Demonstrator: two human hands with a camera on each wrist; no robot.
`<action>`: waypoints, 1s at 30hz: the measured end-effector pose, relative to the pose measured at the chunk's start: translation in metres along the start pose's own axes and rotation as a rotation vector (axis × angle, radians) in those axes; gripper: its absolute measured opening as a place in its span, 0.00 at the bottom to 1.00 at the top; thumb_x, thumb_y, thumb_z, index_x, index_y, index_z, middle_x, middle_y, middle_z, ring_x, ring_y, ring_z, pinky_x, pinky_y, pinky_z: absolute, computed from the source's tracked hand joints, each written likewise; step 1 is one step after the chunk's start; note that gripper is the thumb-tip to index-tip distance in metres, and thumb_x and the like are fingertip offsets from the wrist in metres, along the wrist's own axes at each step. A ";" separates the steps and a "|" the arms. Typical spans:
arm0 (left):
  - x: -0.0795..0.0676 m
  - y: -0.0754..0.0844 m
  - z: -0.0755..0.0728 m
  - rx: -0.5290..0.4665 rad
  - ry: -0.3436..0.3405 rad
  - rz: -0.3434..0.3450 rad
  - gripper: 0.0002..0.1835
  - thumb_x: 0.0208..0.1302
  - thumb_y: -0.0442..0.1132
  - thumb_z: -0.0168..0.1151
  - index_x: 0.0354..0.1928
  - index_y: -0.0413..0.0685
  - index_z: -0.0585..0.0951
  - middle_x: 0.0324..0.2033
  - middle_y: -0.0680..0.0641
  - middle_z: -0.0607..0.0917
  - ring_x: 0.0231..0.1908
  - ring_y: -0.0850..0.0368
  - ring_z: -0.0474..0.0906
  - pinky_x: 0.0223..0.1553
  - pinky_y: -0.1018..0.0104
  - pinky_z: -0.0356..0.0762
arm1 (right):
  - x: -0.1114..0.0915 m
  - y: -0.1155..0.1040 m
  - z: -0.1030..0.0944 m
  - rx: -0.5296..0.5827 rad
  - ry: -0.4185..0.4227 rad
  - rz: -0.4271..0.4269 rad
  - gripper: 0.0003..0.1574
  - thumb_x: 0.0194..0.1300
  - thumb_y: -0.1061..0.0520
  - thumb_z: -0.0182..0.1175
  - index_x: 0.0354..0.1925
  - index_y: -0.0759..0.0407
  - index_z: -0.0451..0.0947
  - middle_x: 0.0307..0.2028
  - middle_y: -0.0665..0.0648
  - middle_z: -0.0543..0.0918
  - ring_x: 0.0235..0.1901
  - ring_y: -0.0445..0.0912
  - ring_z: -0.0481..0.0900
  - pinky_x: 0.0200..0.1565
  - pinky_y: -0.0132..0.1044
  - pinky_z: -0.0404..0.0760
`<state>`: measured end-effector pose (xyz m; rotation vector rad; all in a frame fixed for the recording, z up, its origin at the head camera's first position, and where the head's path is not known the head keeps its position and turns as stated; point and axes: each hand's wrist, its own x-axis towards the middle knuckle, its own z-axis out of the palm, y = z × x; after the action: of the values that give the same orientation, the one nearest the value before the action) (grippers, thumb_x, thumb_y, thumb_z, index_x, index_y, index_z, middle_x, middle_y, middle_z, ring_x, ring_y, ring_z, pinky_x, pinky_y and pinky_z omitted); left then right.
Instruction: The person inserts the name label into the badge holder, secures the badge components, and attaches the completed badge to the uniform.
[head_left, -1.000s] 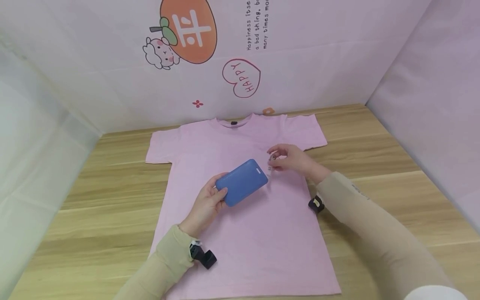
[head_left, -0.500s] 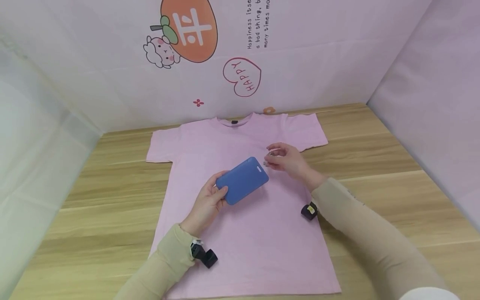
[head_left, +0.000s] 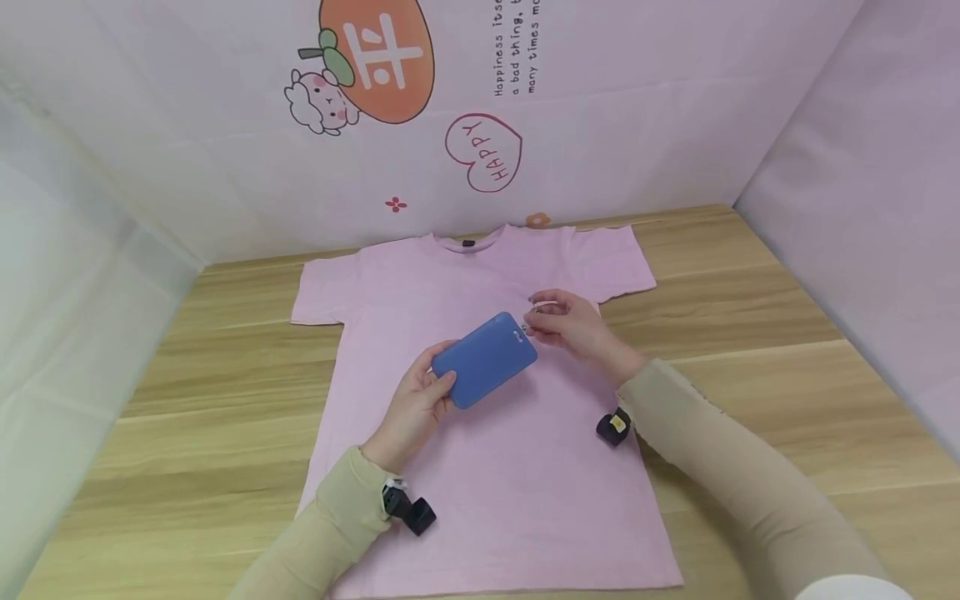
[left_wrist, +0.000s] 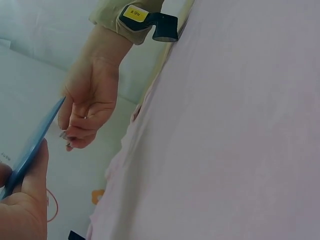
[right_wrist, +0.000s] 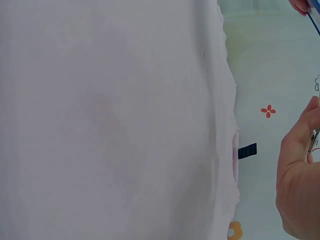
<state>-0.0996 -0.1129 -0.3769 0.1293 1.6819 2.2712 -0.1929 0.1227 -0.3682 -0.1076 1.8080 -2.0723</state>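
Observation:
My left hand [head_left: 408, 412] grips a blue card holder [head_left: 486, 362] by its lower left end, thumb on the face. The holder is tilted above the shirt, and its small slot [head_left: 518, 337] points up and right. With bent fingers my right hand [head_left: 576, 329] pinches a small metal badge clip [right_wrist: 313, 140], most of it hidden by the fingers. In the head view the clip's end sits right at the slot. From the left wrist view the holder [left_wrist: 31, 145] shows nearly edge-on, with the right hand [left_wrist: 92, 107] just beyond its far end.
A pink T-shirt [head_left: 480, 500] lies spread flat beneath both hands, collar toward the back wall. It rests on a wood-grain table [head_left: 750, 333]. White printed cloth [head_left: 600, 108] hangs behind and at both sides. Each wrist carries a small black camera [head_left: 411, 510].
My right hand has moved left and slightly down, bringing the clip from beside the holder to its slot. The left hand and the holder have stayed almost still.

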 end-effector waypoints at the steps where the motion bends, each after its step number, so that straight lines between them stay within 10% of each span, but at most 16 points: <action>1: 0.000 0.000 0.000 -0.002 0.001 0.000 0.25 0.71 0.25 0.36 0.69 0.37 0.52 0.68 0.33 0.60 0.58 0.53 0.72 0.49 0.69 0.79 | 0.000 0.000 0.000 0.006 -0.003 0.002 0.29 0.67 0.70 0.50 0.63 0.75 0.54 0.29 0.47 0.80 0.28 0.36 0.81 0.33 0.23 0.81; 30: 0.002 0.001 0.005 -0.059 0.035 0.012 0.27 0.69 0.24 0.39 0.69 0.38 0.53 0.64 0.32 0.65 0.46 0.65 0.80 0.42 0.72 0.80 | -0.014 -0.023 0.004 0.014 -0.008 -0.001 0.23 0.67 0.68 0.51 0.59 0.68 0.61 0.30 0.49 0.80 0.28 0.37 0.81 0.33 0.22 0.80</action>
<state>-0.1006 -0.1082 -0.3748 0.0871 1.6337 2.3425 -0.1839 0.1255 -0.3428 -0.1128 1.7891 -2.0818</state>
